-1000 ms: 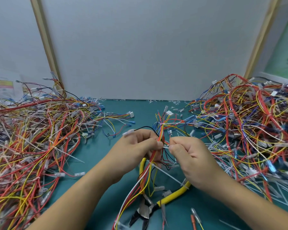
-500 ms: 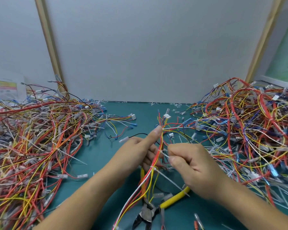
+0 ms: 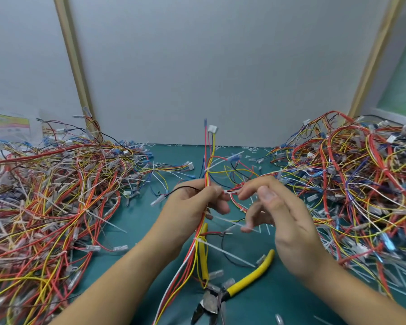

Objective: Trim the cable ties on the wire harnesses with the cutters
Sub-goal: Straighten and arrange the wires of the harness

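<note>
The step in hand looks like readying one harness for the cut. Long white cable-tie tails (image 3: pixel 227 253) jut sideways from the held bundle of red, yellow and white wires (image 3: pixel 207 177). It would go best with the bundle kept taut and upright and each tail turned clear of the wires. The yellow-handled cutters (image 3: pixel 249 276) lie ungripped on the teal worktop (image 3: pixel 136 228) just below the hands, partly under the bundle's lower wires. They can then nip each tail flush at its head without nicking insulation. The left hand (image 3: pixel 192 209) reaches in from the lower left, its fingers curled round the bundle about mid-length and the thumb pressed on the front. The right hand (image 3: pixel 281 216) hangs just beside it, loose and part-spread, its forefinger reaching toward the left thumb. It is blurred and grips nothing I can make out. Tangled heaps of similar harnesses lie to the left (image 3: pixel 45 195) and the right (image 3: pixel 349 184).
</note>
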